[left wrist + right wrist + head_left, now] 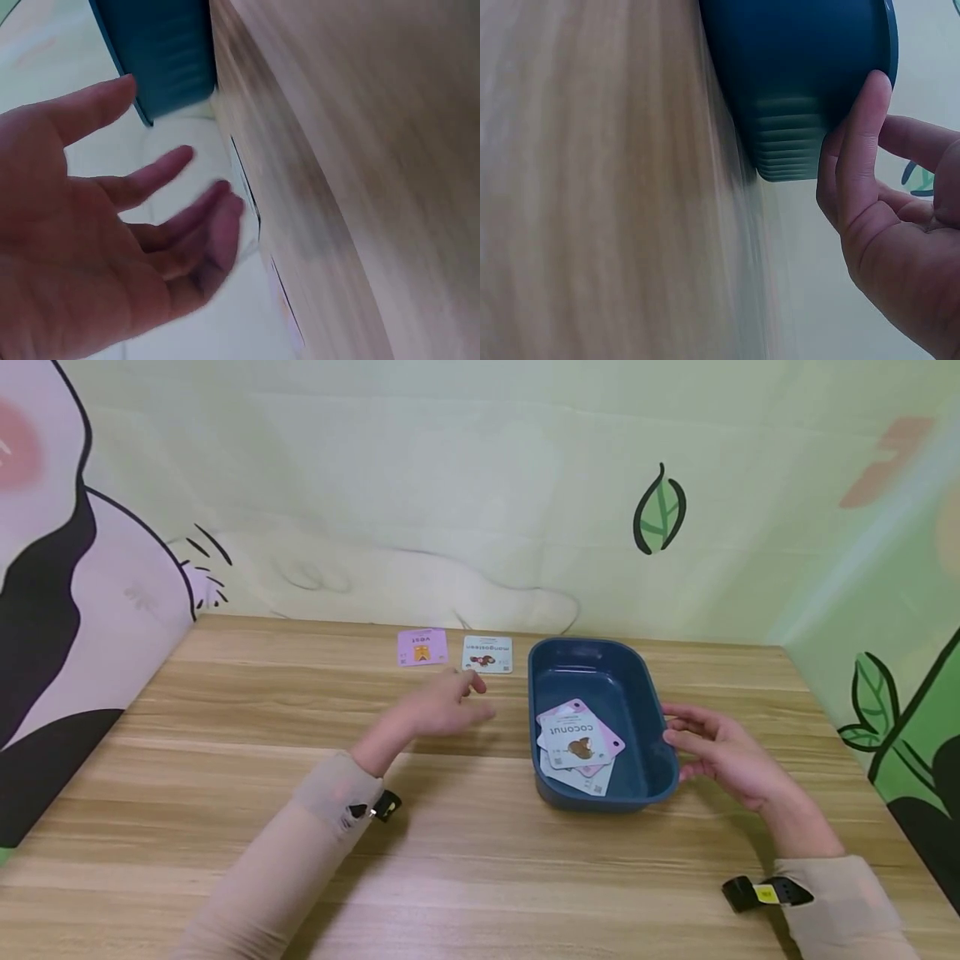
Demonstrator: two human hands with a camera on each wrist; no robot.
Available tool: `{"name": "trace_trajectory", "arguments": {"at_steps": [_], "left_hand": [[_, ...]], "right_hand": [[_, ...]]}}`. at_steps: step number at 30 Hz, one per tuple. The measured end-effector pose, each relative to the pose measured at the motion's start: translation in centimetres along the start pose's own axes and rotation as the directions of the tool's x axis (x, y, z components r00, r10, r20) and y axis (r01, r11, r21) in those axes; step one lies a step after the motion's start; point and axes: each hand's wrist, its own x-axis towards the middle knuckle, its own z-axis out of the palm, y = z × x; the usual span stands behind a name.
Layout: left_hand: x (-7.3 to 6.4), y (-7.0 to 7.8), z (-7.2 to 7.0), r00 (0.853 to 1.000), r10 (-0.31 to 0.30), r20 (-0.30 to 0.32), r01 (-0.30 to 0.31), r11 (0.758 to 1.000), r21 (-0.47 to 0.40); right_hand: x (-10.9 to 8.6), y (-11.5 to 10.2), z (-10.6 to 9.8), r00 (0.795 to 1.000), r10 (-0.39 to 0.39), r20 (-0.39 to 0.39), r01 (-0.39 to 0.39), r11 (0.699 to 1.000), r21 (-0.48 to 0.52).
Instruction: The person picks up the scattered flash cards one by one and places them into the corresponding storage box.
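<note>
My left hand (444, 704) hovers over the table between the flash cards and the basin, its fingers loosely bent and nothing in them. Just beyond its fingertips lies a pale blue "mangosteen" card (487, 654). To the left of that is a purple "vest" card (422, 647). A dark blue rectangular basin (630, 681) stands on the right, with several cards piled inside and a "coconut" card (576, 739) on top. Against the basin's outer right wall, my right hand (723, 752) rests its fingertips; the right wrist view shows the thumb (864, 142) touching near the rim.
The wood-grain table (247, 718) ends at a cartoon-printed cloth backdrop (450, 468) at the rear and sides. Both cards outside the basin lie near the table's back edge.
</note>
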Motion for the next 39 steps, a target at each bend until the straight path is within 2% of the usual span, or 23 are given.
{"name": "trace_trajectory", "arguments": {"at_steps": [4,10,14,17,23,28,35,39], "left_hand": [[-0.5,-0.5,-0.7,0.996,-0.07,0.047,0.065,0.992,0.113],[-0.6,-1.5,-1.3,0.99,-0.123,0.067,0.111,0.98,0.165],[-0.4,-2.2,-1.5,0.986,-0.157,0.053,0.144,0.971,0.192],[-0.2,-2.8,-1.7,0.984,-0.176,0.031,0.166,0.966,0.198],[-0.2,-3.6,-1.7,0.983,-0.178,0.038,0.168,0.967,0.193],[-0.1,-3.8,-1.9,0.984,-0.179,0.019,0.172,0.967,0.187],[0.1,-4.1,-2.1,0.974,-0.225,0.035,0.214,0.958,0.19],[0.2,-4.2,-2.1,0.976,-0.215,0.033,0.205,0.96,0.193]], "right_hand": [[0.0,-0.1,0.1,1.0,-0.003,0.001,0.003,1.0,0.0],[-0.1,-0.1,0.2,1.0,-0.005,0.001,0.005,1.0,-0.009],[0.0,-0.2,0.2,1.0,0.004,0.0,-0.004,1.0,-0.009],[0.1,-0.2,0.3,1.0,0.008,0.001,-0.008,1.0,-0.009],[0.0,-0.2,0.2,1.0,-0.001,0.006,0.001,1.0,-0.004],[0.0,-0.2,0.2,1.0,0.002,0.003,-0.002,1.0,0.001],[0.1,-0.2,0.3,1.0,0.015,0.001,-0.015,1.0,-0.004],[0.1,-0.2,0.2,1.0,0.008,0.003,-0.008,1.0,-0.005]]}}
